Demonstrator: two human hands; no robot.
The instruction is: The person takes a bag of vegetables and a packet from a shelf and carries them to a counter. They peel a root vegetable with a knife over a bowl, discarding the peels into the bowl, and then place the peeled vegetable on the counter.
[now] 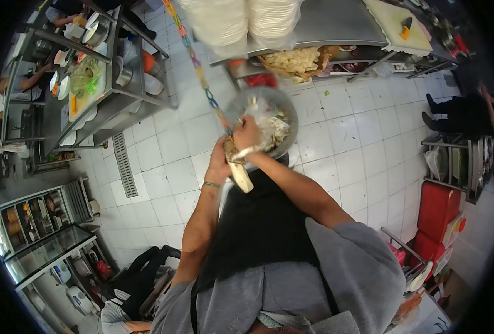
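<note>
My left hand (219,162) is closed round a long pale piece of food (240,177), brownish at its upper end; it looks like a partly peeled root or plantain. Against its upper end is my right hand (247,133), fingers curled; what they grip is too blurred to make out. A pale strip hangs between the two hands. Just beyond them stands a round container (292,114), with pale scraps and peelings (277,127) inside a clear plastic bag. A multicoloured chain (197,67) runs down from above to my hands.
Ahead, a steel table (341,34) holds stacked white containers (272,22); a box of pale pieces (294,61) sits below. A steel worktable (99,106) stands left, red crates (437,209) right. Other people work at the edges. A floor drain (124,164) runs left.
</note>
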